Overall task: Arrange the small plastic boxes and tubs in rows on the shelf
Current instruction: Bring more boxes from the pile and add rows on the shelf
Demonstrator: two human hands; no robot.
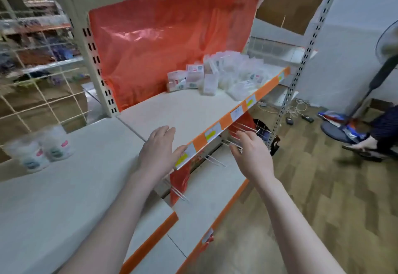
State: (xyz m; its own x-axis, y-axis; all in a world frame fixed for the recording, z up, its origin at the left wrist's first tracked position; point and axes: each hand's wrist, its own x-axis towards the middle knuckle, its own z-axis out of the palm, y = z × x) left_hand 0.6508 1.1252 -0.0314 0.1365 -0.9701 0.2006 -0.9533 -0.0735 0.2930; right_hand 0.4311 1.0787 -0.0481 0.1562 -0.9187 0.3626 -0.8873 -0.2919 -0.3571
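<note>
Head view is showing both hands empty, fingers relaxed: left hand (158, 147) resting at the shelf (185, 110) front edge, right hand (251, 151) hovering beyond it. Reaching carelessly is risking toppling the heaped boxes (226, 75) at the far right corner.

My left hand (160, 147) lies flat at the centre of the frame, fingers straight over the front edge of the white shelf (183, 112), thumb near the orange price strip (228, 120). My right hand (251, 149) hovers just right of it, below the strip, fingers loosely bent and holding nothing, close to thin metal hooks (243, 129). Toward the upper right, a heap of small clear plastic boxes (224, 75) sits on the shelf against a red sheet (163, 43). At the left edge, two blurred tubs (41, 147) stand side by side on a neighbouring shelf.
</note>
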